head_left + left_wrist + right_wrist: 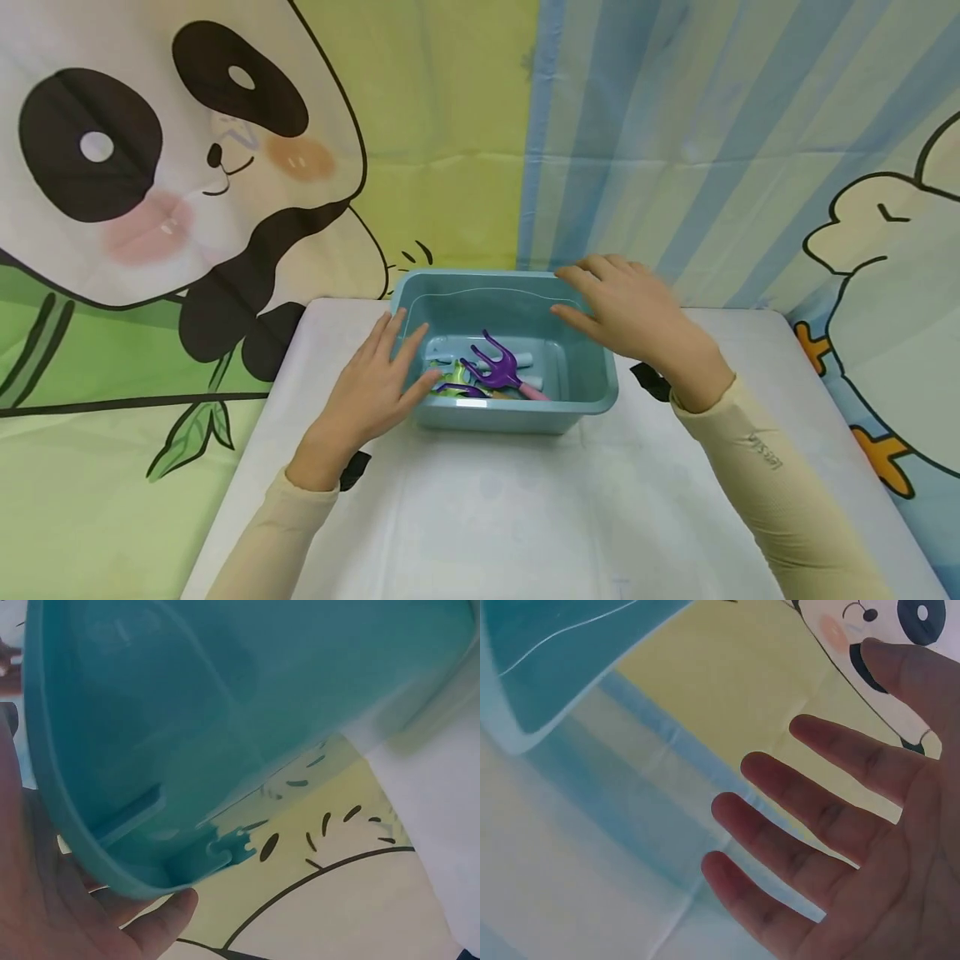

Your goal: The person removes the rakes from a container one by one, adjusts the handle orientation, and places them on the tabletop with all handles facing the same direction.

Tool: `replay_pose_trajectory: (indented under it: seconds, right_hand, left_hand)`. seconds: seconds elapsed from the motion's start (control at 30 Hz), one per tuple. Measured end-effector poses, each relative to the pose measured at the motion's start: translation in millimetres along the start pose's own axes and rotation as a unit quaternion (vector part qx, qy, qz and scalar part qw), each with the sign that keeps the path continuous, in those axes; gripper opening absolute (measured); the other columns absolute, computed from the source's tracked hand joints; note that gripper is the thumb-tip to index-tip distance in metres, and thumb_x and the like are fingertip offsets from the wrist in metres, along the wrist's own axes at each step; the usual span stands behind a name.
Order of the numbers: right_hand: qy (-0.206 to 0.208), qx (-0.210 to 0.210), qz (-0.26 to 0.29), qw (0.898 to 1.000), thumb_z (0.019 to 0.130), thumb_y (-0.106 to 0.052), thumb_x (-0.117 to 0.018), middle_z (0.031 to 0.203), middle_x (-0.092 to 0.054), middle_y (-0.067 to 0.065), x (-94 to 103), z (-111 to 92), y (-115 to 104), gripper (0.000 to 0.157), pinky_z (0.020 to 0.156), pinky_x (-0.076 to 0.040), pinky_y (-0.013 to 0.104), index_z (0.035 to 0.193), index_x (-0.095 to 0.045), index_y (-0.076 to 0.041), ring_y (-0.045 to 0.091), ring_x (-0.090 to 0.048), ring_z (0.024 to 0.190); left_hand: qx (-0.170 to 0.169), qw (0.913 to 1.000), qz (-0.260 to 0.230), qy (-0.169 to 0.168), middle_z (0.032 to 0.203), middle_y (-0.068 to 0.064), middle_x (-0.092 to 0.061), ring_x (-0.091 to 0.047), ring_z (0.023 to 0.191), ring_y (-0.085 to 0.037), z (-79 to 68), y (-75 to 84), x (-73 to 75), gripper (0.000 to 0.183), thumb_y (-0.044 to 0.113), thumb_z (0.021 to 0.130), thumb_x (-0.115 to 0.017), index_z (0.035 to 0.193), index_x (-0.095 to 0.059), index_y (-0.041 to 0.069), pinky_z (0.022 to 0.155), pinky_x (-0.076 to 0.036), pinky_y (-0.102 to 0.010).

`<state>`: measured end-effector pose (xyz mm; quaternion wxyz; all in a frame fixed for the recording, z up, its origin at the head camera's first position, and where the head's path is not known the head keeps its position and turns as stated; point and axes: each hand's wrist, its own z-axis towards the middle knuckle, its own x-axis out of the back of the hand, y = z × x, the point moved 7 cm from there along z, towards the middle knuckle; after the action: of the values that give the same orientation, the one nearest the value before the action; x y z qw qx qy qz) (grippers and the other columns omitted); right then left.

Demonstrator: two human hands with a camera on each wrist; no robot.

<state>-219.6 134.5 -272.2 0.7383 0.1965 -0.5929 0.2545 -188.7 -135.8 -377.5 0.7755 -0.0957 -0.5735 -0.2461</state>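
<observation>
A teal plastic basin [517,407] stands towards the back of the white table. Inside it lie a purple toy hand fork [501,367] with a pink handle, some green pieces [456,377] and light-blue stick-like parts [525,359]. My left hand [371,387] is at the basin's left rim with fingers extended; in the left wrist view its fingers lie beside the rim, partly hidden, and I cannot tell whether they touch. Over the back right corner hovers my right hand [630,304], fingers spread. The right wrist view shows nothing in that palm.
White cloth covers the table [510,517]. Behind it hangs a printed backdrop [450,125] with a panda and stripes, close to the basin's back edge. Black straps [651,381] show at both wrists.
</observation>
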Motion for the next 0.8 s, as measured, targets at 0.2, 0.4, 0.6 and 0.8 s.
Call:
replay_pose_trajectory:
  seconds: [0.2,0.4,0.6,0.8]
  right_hand:
    - [-0.098,0.015,0.095,0.991,0.090,-0.049,-0.051,0.121,-0.052,0.006,-25.8,35.9,-9.2,0.051,0.088,-0.042,0.043,0.129,-0.051,-0.014,0.025,-0.050,0.108]
    - [-0.236,0.006,0.220,0.947,0.090,-0.046,-0.053,0.125,-0.052,0.006,-79.3,65.7,-6.7,0.051,0.091,-0.041,0.040,0.130,-0.049,-0.013,0.023,-0.048,0.114]
    - [-0.370,-0.078,0.288,0.880,0.089,-0.042,-0.058,0.120,-0.052,0.004,-135.9,72.3,5.4,0.039,0.078,-0.050,0.044,0.116,-0.057,-0.015,0.027,-0.055,0.101]
    - [-0.450,-0.141,0.321,0.821,0.085,-0.043,-0.063,0.120,-0.054,0.008,-178.4,64.8,2.3,0.041,0.072,-0.052,0.044,0.113,-0.062,-0.012,0.032,-0.059,0.096]
  left_hand:
    - [0.004,0.9998,0.001,-0.019,0.150,-0.016,-0.015,-0.011,0.136,-0.037,1.0,-0.6,-10.3,0.074,0.065,0.089,-0.032,0.144,-0.031,0.016,0.104,-0.024,-0.052]
    - [0.015,0.9990,0.009,-0.040,0.152,-0.016,-0.008,-0.003,0.137,-0.035,1.0,-0.4,-16.8,0.082,0.071,0.085,-0.032,0.146,-0.027,0.017,0.105,-0.021,-0.052]
    - [0.007,0.9987,0.011,-0.050,0.152,-0.015,-0.004,0.000,0.137,-0.034,4.5,4.3,-20.5,0.086,0.075,0.082,-0.031,0.146,-0.027,0.018,0.105,-0.021,-0.052]
    - [0.003,0.9987,0.022,-0.047,0.152,-0.016,-0.007,0.000,0.137,-0.036,5.5,7.0,-21.3,0.087,0.076,0.081,-0.030,0.145,-0.029,0.017,0.106,-0.017,-0.052]
